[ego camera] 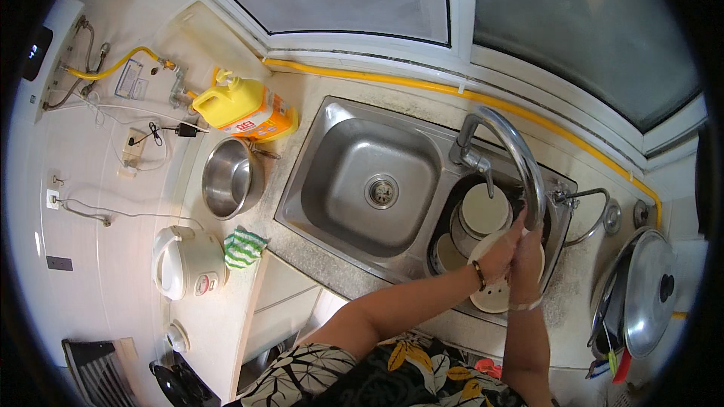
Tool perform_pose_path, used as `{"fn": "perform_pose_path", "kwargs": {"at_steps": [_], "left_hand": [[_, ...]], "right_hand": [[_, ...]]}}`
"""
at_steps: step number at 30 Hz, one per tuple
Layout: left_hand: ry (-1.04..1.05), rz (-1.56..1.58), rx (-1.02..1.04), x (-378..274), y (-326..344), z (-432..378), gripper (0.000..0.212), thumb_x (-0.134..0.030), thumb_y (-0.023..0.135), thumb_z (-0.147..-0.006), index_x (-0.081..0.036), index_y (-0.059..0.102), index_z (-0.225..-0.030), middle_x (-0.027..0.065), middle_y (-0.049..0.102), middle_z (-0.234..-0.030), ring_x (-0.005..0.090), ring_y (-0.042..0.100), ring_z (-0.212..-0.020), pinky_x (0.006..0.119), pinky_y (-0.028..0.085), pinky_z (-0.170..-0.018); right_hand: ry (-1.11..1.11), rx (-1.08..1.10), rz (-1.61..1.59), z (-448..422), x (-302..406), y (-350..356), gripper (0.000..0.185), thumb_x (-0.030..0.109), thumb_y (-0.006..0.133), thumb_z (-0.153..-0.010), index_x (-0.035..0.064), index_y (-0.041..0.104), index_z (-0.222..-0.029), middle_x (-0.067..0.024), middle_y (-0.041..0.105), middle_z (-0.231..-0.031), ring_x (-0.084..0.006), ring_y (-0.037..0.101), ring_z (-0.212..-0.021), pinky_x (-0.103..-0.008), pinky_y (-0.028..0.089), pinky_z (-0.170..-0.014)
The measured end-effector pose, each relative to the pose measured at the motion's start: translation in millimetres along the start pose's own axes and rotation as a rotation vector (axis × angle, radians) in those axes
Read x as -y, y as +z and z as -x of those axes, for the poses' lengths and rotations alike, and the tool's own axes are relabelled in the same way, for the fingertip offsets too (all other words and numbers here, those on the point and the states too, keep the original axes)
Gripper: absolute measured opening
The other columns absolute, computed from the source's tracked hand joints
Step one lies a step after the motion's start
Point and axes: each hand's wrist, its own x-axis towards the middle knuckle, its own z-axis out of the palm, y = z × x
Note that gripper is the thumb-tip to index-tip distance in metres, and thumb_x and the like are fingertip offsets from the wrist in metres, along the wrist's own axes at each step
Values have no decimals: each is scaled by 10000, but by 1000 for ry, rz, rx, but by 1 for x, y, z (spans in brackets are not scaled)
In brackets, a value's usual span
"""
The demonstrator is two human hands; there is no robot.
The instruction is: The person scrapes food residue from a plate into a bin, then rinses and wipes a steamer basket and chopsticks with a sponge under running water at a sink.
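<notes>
Over the smaller right basin of the steel sink, my left hand (498,254) and my right hand (526,251) meet below the end of the curved chrome faucet (515,144). The fingers overlap and the spout partly covers them, so whether they grip anything cannot be told. Under my hands is a pale dish with small holes (491,301), partly hidden by them. Beside it in the basin are a pale round dish (485,210) and another pale dish (449,254). A dark rounded wall surrounds these dishes.
The larger left basin (370,147) has a drain strainer (383,191). Left of it stand a yellow detergent jug (243,107), a steel pot (226,178), a green-striped cloth (244,247) and a white rice cooker (189,263). Pan lids (650,294) lean at right. A yellow pipe (396,77) runs behind.
</notes>
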Motion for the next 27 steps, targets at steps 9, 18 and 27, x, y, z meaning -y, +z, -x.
{"fn": "perform_pose_path", "kwargs": {"at_steps": [9, 18, 27], "left_hand": [[99, 1, 17, 5, 3, 16, 638, -482, 311, -903, -110, 124, -1386, 23, 160, -1418, 164, 175, -1285, 271, 127, -1043], [-3, 196, -43, -14, -10, 2, 598, -462, 322, -904, -90, 184, -1351, 88, 286, -1338, 188, 294, -1202, 297, 219, -1004], [-60, 450, -99, -7, -37, -26, 381, -512, 375, -875, -177, 514, -991, -33, 505, -859, 84, 475, -797, 236, 397, -712]], "right_hand": [[-32, -80, 400, 27, 31, 34, 512, 383, 324, -912, 3, 371, -1251, -147, 488, -1179, -221, 534, -968, -307, 422, -814], [-509, -318, 536, 44, -1, 73, 565, 452, 316, -903, 11, 375, -1251, -123, 493, -1114, -197, 474, -990, -335, 410, -817], [-424, -168, 695, 19, -46, 34, 458, 227, 483, -872, 35, 336, -1261, -131, 535, -1016, -183, 508, -881, -294, 421, -745]]}}
